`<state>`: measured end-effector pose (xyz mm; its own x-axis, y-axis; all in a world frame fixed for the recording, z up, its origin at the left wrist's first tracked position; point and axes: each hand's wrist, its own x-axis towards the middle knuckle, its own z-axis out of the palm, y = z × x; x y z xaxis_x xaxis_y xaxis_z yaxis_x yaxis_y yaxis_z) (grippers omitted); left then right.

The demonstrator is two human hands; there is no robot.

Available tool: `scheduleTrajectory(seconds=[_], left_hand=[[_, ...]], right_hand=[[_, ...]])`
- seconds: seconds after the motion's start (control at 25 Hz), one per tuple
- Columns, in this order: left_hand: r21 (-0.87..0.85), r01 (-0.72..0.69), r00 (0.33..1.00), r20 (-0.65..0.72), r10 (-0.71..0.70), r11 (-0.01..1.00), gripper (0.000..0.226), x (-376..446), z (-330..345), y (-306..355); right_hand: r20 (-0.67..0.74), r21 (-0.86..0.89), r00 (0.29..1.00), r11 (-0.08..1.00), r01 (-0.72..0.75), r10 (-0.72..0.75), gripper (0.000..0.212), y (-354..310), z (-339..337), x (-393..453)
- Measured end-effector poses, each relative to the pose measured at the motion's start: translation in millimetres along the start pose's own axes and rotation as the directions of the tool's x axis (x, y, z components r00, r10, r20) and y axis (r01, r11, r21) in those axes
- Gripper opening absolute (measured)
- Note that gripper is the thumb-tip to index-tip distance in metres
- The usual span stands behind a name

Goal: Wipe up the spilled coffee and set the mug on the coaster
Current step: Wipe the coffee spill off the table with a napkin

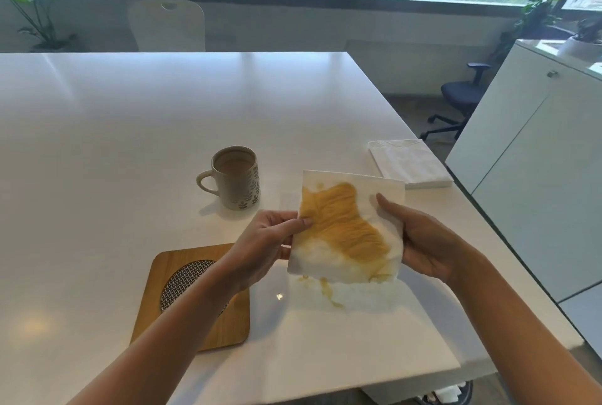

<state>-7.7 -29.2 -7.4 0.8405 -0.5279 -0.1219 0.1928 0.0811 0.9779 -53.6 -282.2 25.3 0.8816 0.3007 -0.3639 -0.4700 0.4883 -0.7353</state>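
Both hands hold up a white paper napkin (350,228) soaked with a large brown coffee stain, just above the table. My left hand (270,238) pinches its left edge and my right hand (420,241) grips its right edge. Under the napkin a thin streak of spilled coffee (329,293) lies on the white table (130,144). A beige mug (236,178) with a leaf pattern, holding coffee, stands on the table behind my left hand, handle to the left. The wooden coaster (192,303) with a woven round centre lies near the front, partly under my left forearm.
A stack of clean white napkins (410,161) lies by the table's right edge. A white cabinet (537,176) stands close to the right, with a dark office chair (459,101) behind it. A white chair (167,25) stands at the far side.
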Motion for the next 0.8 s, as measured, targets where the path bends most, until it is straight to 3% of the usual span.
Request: scheduleTrajectory(seconds=[0.12,0.28,0.36,0.52,0.6,0.72,0.8], left_hand=[[-0.056,0.05,0.995,-0.079,-0.054,0.997,0.02,2,-4,0],[-0.157,0.117,0.988,-0.085,-0.132,0.981,0.02,2,-7,0],[-0.221,0.161,0.983,-0.047,-0.176,0.962,0.021,2,-6,1],[-0.331,0.251,0.968,0.105,-0.229,0.91,0.048,0,-8,5],[-0.363,0.293,0.955,0.152,-0.253,0.885,0.062,0,-10,8],[-0.308,0.362,0.932,0.149,-0.331,0.88,0.078,2,-9,9],[-0.225,0.367,0.929,0.13,-0.345,0.903,0.065,2,-7,9]], right_hand=[[-0.033,-0.035,0.999,0.999,0.03,-0.031,0.046,-1,-7,0],[-0.095,-0.195,0.993,0.979,0.053,-0.072,0.04,-2,-14,-4],[-0.132,-0.316,0.984,0.946,0.073,-0.121,0.038,-2,-14,-4],[-0.123,-0.407,0.95,0.888,0.215,-0.287,0.024,-1,-12,-3],[-0.017,-0.573,0.897,0.74,0.353,-0.441,0.035,-1,-12,-5],[0.219,-0.801,0.809,0.372,0.468,-0.545,0.056,1,-7,-9],[0.281,-0.829,0.78,0.268,0.491,-0.56,0.055,6,-6,-11]])
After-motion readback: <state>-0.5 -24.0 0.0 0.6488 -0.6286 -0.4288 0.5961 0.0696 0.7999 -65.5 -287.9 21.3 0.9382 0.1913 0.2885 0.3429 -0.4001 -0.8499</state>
